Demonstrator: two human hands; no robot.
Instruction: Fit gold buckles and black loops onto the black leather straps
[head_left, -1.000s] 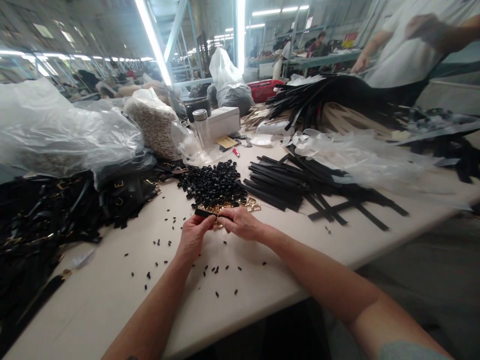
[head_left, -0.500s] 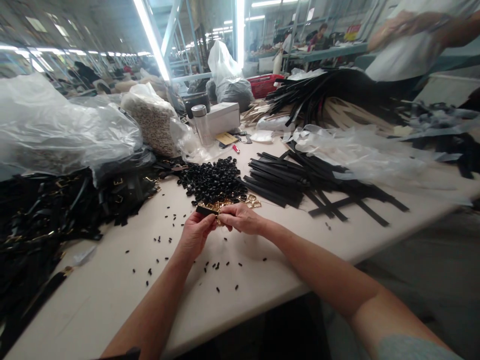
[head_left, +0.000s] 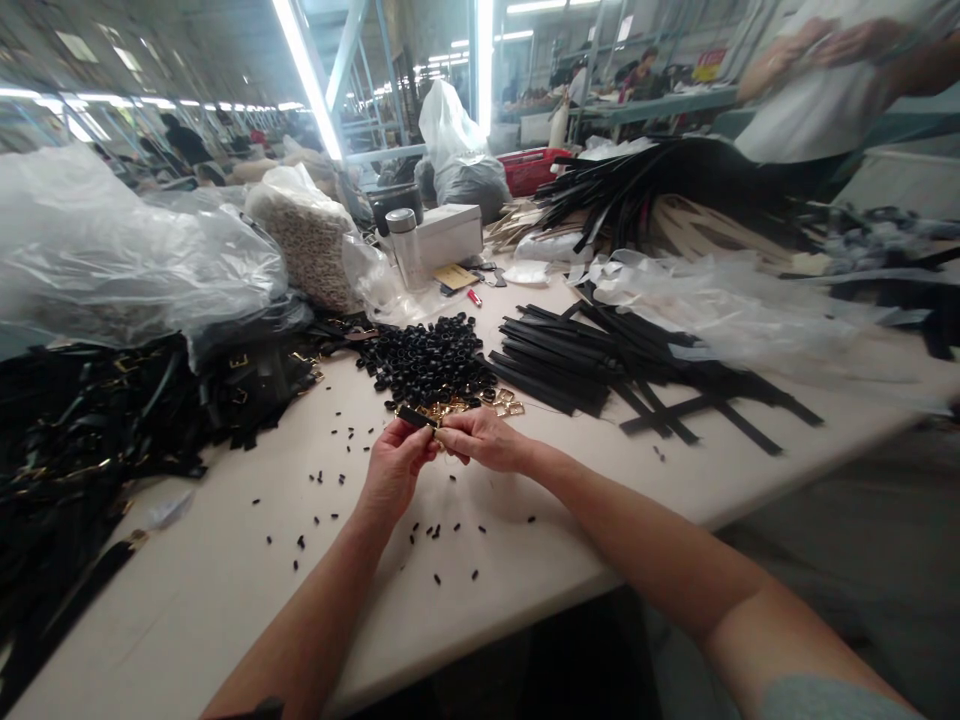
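My left hand (head_left: 391, 468) pinches a short black strap (head_left: 412, 416) between thumb and fingers, just above the table. At the strap's right end the fingertips of my right hand (head_left: 480, 438) are closed, meeting those of the left. A bit of gold metal shows at the fingertips, but its shape is mostly hidden. Right behind the hands lie gold buckles (head_left: 504, 403), and beyond them a heap of small black loops (head_left: 427, 360). Several tiny black pieces (head_left: 433, 531) are scattered on the table around my forearms.
Flat black straps (head_left: 559, 360) lie to the right beside crumpled clear plastic (head_left: 720, 295). Finished-looking black straps with buckles (head_left: 232, 385) pile up at left under a plastic bag (head_left: 135, 260). A bottle (head_left: 405, 250) and white box (head_left: 454, 235) stand behind. A person (head_left: 832, 90) stands at far right.
The strap tilts slightly more, its right end lower, while both hands stay together in nearly the same place. The whole view has shifted very slightly.
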